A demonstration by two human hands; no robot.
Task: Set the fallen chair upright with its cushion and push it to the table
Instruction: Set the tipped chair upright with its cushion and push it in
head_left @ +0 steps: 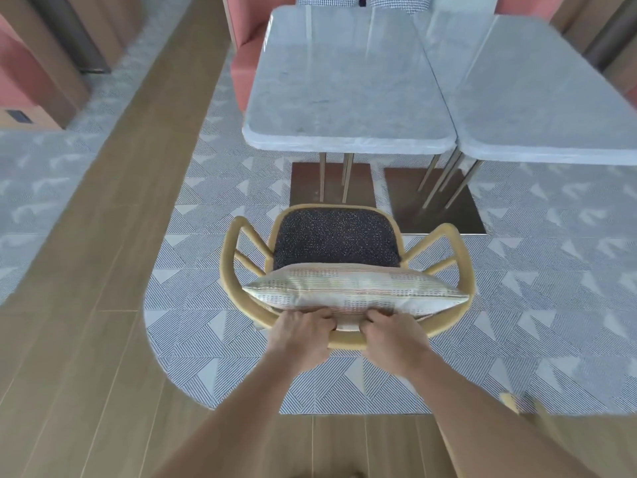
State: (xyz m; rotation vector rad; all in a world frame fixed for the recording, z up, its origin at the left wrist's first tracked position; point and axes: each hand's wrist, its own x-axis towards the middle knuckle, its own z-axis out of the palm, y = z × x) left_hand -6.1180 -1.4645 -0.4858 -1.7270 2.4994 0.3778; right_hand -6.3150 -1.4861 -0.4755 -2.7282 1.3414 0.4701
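Observation:
The wooden chair (227, 267) stands upright on the patterned carpet, facing the grey marble table (344, 108). Its dark speckled seat (336, 238) is just short of the table's near edge. A pale striped cushion (355, 288) leans against the curved backrest. My left hand (301, 336) and my right hand (393, 336) grip the top rail of the backrest side by side, fingers curled over it below the cushion.
A second marble table (551, 98) stands right beside the first. Both have flat metal bases (331, 184) on the floor in front of the chair. A pink bench seat (244, 74) sits behind the tables. Wood flooring runs along the left and near side.

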